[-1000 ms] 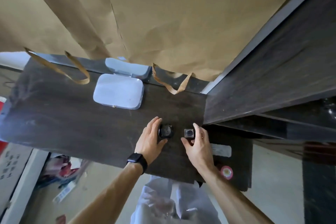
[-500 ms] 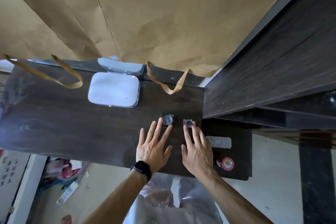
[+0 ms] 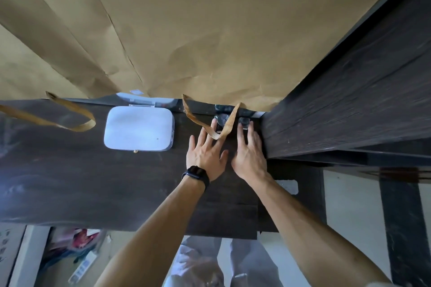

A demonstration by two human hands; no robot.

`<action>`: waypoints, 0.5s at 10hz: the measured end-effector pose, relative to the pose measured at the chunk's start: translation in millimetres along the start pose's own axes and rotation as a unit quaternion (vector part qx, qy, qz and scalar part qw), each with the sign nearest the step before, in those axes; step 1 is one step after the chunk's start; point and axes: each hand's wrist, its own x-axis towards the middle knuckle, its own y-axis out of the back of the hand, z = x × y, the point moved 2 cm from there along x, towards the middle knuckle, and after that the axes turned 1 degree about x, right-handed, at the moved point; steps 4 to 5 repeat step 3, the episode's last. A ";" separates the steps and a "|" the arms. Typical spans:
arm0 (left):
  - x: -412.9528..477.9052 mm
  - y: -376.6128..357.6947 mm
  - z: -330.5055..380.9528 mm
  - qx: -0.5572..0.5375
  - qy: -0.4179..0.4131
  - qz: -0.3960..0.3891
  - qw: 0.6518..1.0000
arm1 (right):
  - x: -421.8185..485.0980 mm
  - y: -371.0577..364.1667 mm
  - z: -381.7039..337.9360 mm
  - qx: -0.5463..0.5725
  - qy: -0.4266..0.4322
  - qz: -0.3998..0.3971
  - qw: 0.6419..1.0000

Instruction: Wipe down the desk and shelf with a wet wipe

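Head view: desk (image 3: 70, 182), shelf (image 3: 349, 112) at right.
Left hand (image 3: 206, 154): flat, fingers straight, touching round object (image 3: 221, 119).
Right hand (image 3: 249, 154): flat, fingertips on square object (image 3: 244, 120).
Wipes box (image 3: 139, 131): left of hands.

The left hand (image 3: 206, 156) and right hand (image 3: 249, 156), a second ago curled around two small dark items mid-desk, now lie flat with straight fingers and reach farther back. The round item (image 3: 220, 119) and the square item (image 3: 244, 120) now sit at the rear edge of the desk (image 3: 70, 170), at the fingertips. A brown bag handle (image 3: 229, 123) now crosses the round item.
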 end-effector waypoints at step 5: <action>-26.7 17.5 6.3 -0.054 -0.030 0.027 0.998 | -38.7 31.6 3.8 0.077 0.037 0.008 0.996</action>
